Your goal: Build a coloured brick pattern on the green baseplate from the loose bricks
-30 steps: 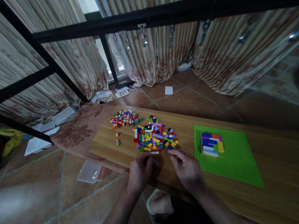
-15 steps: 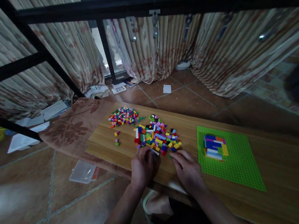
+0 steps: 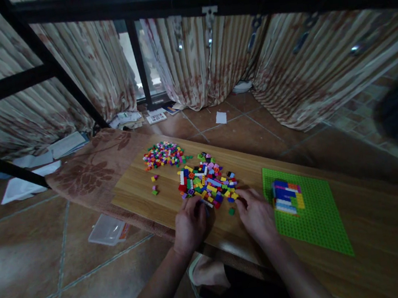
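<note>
A loose pile of mixed toy bricks point(image 3: 207, 180) lies on the wooden board. At its near left edge is my left hand point(image 3: 189, 224), fingers curled closed; a bit of something bluish shows beneath them, too hidden to name. My right hand point(image 3: 256, 215) reaches to the pile's right edge, thumb and forefinger apart beside the yellow bricks point(image 3: 234, 196). A single green brick point(image 3: 232, 211) lies on the wood between both hands. To the right, a green baseplate point(image 3: 316, 221) carries a flat block of joined blue, white, yellow and orange bricks point(image 3: 287, 196).
A second heap of smaller bricks point(image 3: 163, 155) sits farther back on the wooden board point(image 3: 134, 190), with a few loose pieces in front. Brown cloth point(image 3: 90, 166) covers the left end. A clear plastic box point(image 3: 107, 229) is on the tiled floor. Dark metal bars cross above.
My right hand has moved away from the green brick, which now lies uncovered, and over to the yellow bricks. My left hand has hardly moved. The view has shifted slightly.
</note>
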Tool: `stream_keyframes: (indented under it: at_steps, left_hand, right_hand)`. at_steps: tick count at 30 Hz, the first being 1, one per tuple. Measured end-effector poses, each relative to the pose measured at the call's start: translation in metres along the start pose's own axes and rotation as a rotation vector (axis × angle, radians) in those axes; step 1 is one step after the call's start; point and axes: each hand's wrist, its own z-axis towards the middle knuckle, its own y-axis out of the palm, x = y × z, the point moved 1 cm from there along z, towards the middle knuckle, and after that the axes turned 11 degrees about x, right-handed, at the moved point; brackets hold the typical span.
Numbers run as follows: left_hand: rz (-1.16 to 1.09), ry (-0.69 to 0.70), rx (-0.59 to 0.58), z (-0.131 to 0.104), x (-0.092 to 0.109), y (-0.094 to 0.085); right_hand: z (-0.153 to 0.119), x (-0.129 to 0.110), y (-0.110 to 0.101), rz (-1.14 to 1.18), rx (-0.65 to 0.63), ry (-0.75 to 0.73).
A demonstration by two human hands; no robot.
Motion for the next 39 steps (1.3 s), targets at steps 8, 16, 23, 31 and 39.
stream_keyframes:
  at_steps: [8,16,23,31,39]
  left_hand:
    - [-0.010,-0.007,-0.001,0.000,0.003,-0.001]
    - [-0.025,0.008,-0.004,-0.002,0.000,0.000]
    - [-0.031,0.001,0.002,-0.002,0.002,0.001]
    - [-0.033,0.022,0.002,-0.002,0.002,0.000]
    - [-0.031,0.023,0.026,0.001,-0.001,-0.003]
  right_hand:
    - [-0.006,-0.003,0.005,0.184,-0.032,-0.005]
    - [0.048,-0.026,0.016,0.317,0.012,-0.072]
    - [0.092,-0.033,0.048,0.111,-0.126,-0.250]
    - [0.090,-0.034,0.036,0.174,-0.138,-0.257]
    - [-0.003,-0.009,-0.021,0.648,0.092,0.368]
